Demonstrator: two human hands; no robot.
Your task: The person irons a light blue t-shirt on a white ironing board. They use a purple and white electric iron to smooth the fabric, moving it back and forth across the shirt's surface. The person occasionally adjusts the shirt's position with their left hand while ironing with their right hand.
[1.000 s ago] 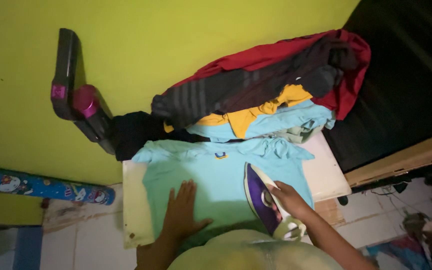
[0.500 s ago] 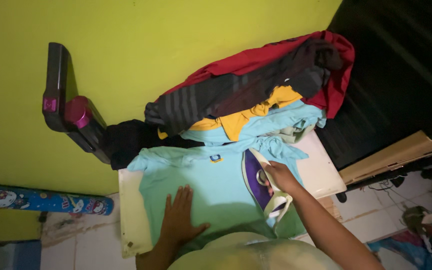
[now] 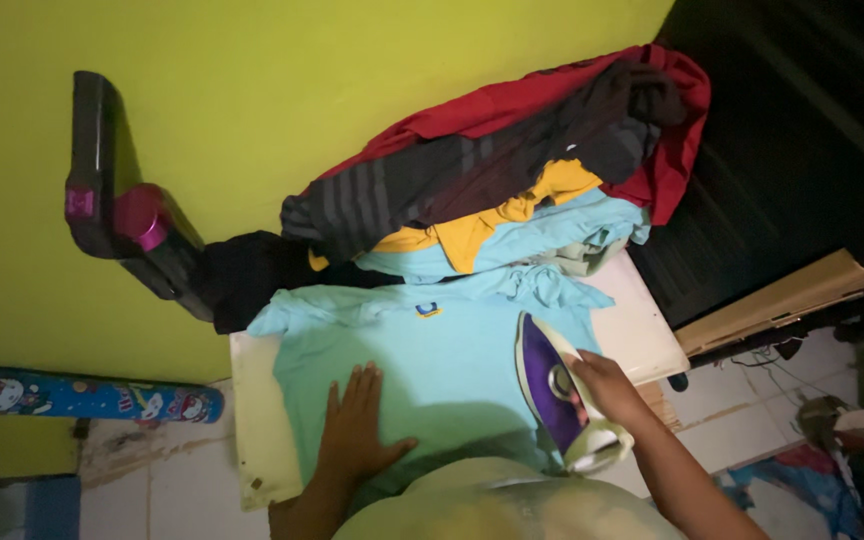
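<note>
A light blue shirt point(image 3: 432, 345) lies spread flat on a white board point(image 3: 642, 335). My left hand point(image 3: 357, 425) rests palm down on the shirt's near left part, fingers apart. My right hand point(image 3: 607, 385) grips the handle of a purple and white iron point(image 3: 552, 395), which sits on the shirt's near right side, pointing away from me.
A heap of clothes point(image 3: 512, 170) in red, dark striped, yellow and light blue sits at the board's far end against a green wall point(image 3: 302, 90). A black and pink appliance point(image 3: 117, 215) leans on the wall at left. A blue patterned roll point(image 3: 82, 395) lies lower left.
The iron and my right hand slid back toward me and to the right over the shirt, after having pushed up near the collar. My left hand stayed pressed on the shirt.
</note>
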